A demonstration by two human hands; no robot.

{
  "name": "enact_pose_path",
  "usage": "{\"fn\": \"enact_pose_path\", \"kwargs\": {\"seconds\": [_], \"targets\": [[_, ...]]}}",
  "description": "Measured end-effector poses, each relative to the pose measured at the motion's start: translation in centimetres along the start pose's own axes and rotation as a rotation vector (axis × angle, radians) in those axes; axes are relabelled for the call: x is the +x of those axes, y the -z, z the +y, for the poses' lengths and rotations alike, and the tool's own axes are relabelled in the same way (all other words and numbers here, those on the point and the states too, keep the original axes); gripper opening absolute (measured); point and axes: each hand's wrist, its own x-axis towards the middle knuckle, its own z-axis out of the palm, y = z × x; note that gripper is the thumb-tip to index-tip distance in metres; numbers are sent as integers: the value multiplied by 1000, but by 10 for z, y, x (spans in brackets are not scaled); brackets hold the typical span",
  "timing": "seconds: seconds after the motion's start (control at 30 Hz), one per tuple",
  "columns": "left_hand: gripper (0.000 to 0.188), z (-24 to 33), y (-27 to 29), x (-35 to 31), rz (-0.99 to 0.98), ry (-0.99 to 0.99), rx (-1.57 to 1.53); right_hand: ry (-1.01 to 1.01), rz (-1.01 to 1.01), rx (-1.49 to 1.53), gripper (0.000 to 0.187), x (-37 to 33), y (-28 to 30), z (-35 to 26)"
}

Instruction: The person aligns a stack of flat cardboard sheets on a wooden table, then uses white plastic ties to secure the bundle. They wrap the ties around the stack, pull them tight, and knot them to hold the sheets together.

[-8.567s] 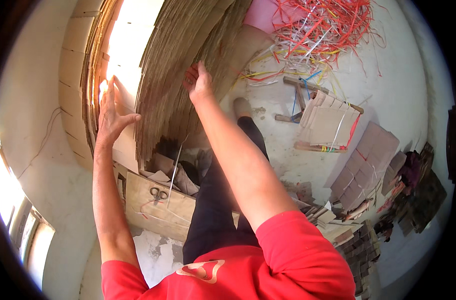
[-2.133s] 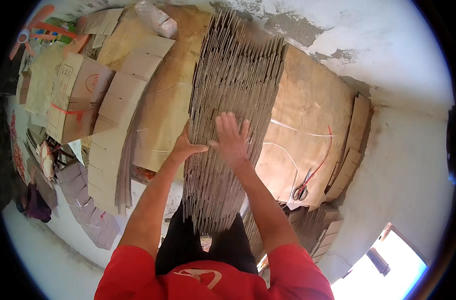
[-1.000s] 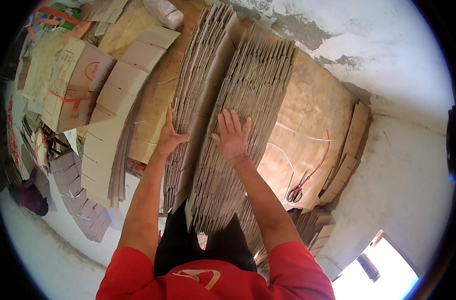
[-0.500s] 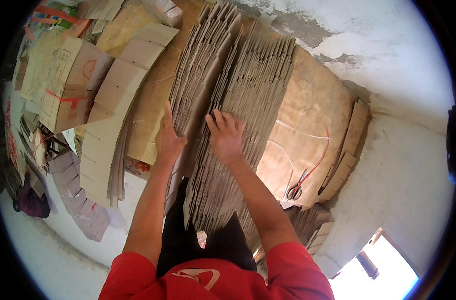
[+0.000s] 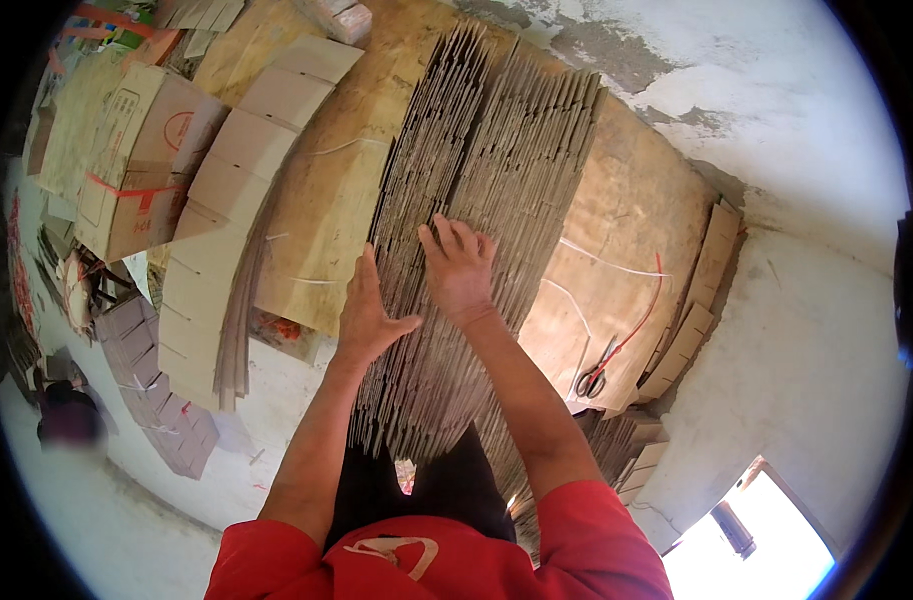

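A thick bundle of notched cardboard strips (image 5: 522, 150) stands on edge across the brown work surface, its edges facing up. Flat against the bundle's left side lies my left hand (image 5: 370, 315), fingers straight and pointing away, the thumb stretched over the top edges. My right hand (image 5: 459, 268) rests on top of the bundle near its middle, fingers spread and slightly bent. Neither hand is wrapped round a strip. A narrow dark seam runs lengthwise through the far part of the bundle.
Black-handled scissors (image 5: 591, 382) and a red cord (image 5: 639, 335) lie right of the bundle on the brown board (image 5: 627, 220). At left lean a stack of slotted cardboard sheets (image 5: 227, 205) and a cardboard box (image 5: 142, 165) with red tape. A white wall (image 5: 807, 290) bounds the right side.
The left part of the bundle has moved right against the rest, and the wide gap between them has closed to a thin seam. My left hand moved right with it.
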Motion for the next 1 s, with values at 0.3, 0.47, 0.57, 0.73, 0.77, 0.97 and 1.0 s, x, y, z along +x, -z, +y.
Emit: {"fn": "enact_pose_path", "kwargs": {"seconds": [0.3, 0.47, 0.57, 0.73, 0.77, 0.97, 1.0], "targets": [[120, -24, 9, 4, 26, -22, -75, -54, -23, 28, 50, -3, 1, 2], [111, -5, 18, 14, 106, 132, 31, -4, 3, 40, 49, -7, -2, 8], [111, -4, 18, 17, 106, 158, 16, 1, 13, 46, 45, -6, -1, 9], [110, 5, 25, 11, 183, 94, -18, -5, -5, 55, 42, -11, 0, 8], [109, 10, 25, 11, 214, 39, 1, -10, 3, 67, 43, -9, 1, 10], [110, 27, 3, 31, 76, 115, 201, 3, 47, 130, 45, -6, -2, 10], [111, 29, 0, 34, 14, 139, 230, 15, 67, 121, 47, -8, -3, 12]]}}
